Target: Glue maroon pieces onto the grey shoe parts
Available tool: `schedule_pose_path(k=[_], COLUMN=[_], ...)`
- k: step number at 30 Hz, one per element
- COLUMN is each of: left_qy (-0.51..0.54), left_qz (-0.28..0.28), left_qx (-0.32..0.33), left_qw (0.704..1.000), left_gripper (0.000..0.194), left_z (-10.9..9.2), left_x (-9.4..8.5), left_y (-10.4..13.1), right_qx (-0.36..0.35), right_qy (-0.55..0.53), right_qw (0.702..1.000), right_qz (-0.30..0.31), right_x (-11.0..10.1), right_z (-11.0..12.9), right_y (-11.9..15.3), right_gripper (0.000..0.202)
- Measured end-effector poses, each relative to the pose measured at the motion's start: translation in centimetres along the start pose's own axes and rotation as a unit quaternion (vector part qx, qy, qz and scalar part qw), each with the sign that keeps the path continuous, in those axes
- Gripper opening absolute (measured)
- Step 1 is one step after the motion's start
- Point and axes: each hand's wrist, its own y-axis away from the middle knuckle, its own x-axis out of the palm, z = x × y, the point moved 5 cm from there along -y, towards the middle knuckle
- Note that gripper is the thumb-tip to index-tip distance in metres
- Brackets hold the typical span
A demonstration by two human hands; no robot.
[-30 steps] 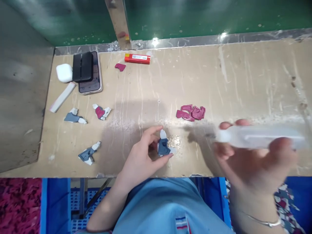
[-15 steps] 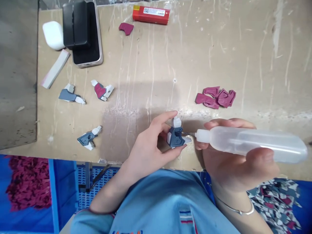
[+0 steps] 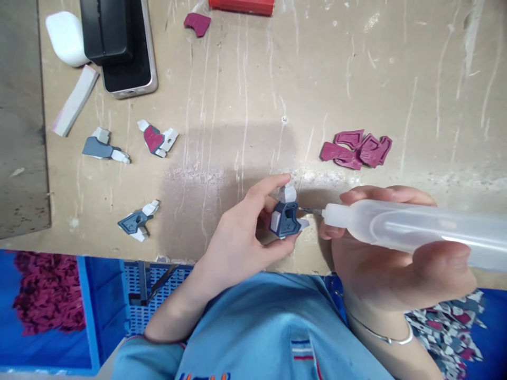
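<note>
My left hand [image 3: 245,232] pinches a dark blue-grey and white plastic part [image 3: 285,217] between thumb and fingers, near the table's front edge. A translucent squeeze bottle [image 3: 412,227] lies across my right hand [image 3: 396,264], gripped by its fingers and thumb. Its thin metal needle points left and reaches the recess of the part; whether the tip touches is too small to tell. Several maroon pieces [image 3: 356,149] lie behind the bottle. On the left lie a grey-and-white part [image 3: 103,146], one with a maroon inlay [image 3: 155,139] and one with its recess facing up [image 3: 137,224].
A black box [image 3: 106,31] rests on a phone-like device [image 3: 137,79], beside a white case [image 3: 66,39] and a pale strip [image 3: 75,101]. A red box [image 3: 245,5] and maroon piece [image 3: 197,24] lie at the back. Below are bins of maroon pieces [image 3: 49,293] and mixed parts [image 3: 451,327].
The view has shifted, so the items at the back sit higher in the frame. The bottle and my right hand have moved slightly right, and the held part is tilted a little differently.
</note>
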Motion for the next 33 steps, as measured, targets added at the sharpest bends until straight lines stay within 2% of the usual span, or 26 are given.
schedule_pose_path(k=[8, 14, 18, 27, 33], left_qy=[-0.007, -0.004, -0.014, -0.014, -0.014], left_qz=[0.001, 0.006, 0.001, 0.001, 0.011], left_qx=[-0.009, -0.007, -0.009, -0.009, 0.005], left_qw=[1.0, 1.0, 1.0, 1.0, 1.0], left_gripper=[0.064, 0.065, 0.065, 0.065, 0.064], left_z=[0.0, 0.0, -0.1, 0.0, -0.1], left_x=[0.0, 0.0, 0.0, 0.0, 0.1], left_y=[0.0, 0.0, 0.0, 0.1, -0.1], right_qx=[-0.041, -0.021, -0.027, -0.032, -0.051], right_qy=[0.002, 0.032, 0.034, 0.061, 0.085], right_qw=[0.999, 0.999, 0.999, 0.997, 0.995], right_qz=[0.008, 0.026, 0.004, -0.018, 0.015], right_x=[-0.2, -0.3, -0.5, -0.5, -0.4], right_z=[0.0, -0.1, 0.1, 0.3, 0.5], right_y=[0.8, 1.3, 1.5, 1.7, 2.1], right_gripper=[0.033, 0.036, 0.033, 0.039, 0.034])
